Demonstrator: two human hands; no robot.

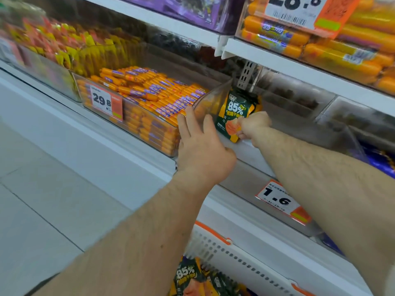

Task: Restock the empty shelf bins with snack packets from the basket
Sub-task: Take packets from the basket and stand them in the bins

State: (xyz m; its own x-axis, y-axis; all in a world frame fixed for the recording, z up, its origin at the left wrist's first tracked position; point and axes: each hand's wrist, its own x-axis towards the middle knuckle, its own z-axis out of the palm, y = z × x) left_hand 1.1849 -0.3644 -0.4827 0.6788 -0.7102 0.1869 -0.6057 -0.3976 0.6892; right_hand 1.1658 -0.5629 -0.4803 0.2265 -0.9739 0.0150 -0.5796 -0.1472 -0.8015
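Right hand (254, 124) curled tight round the lower edge of a dark green snack packet (234, 116) marked 85%, pinching it between thumb and fingers and holding it upright at the mouth of a clear bin (215, 97) on the middle shelf (149, 154) — packet just behind the bin's front corner, not lying flat. Left hand (203, 148) open, fingers straight and a little spread, fingertips pressed against the clear front wall where that bin meets the neighbouring one. Next bin to the left (149, 133) packed full of orange sausage sticks with purple labels, a price tag (106, 102) reading 29.8 stuck to its front. Further left, blurred red and yellow wrappers (64, 48) in another clear bin. Upper shelf at right loaded with bigger orange sausages (342, 58) under a large orange-and-white tag (303, 9). Below the right forearm, a small tag (282, 201) reading 1.6 on the shelf edge. At the bottom, a white basket (239, 259) with orange trim and a perforated wall, more of the same green packets (192, 278) inside it — count not readable. Pale tiled floor (42, 189) to the left.
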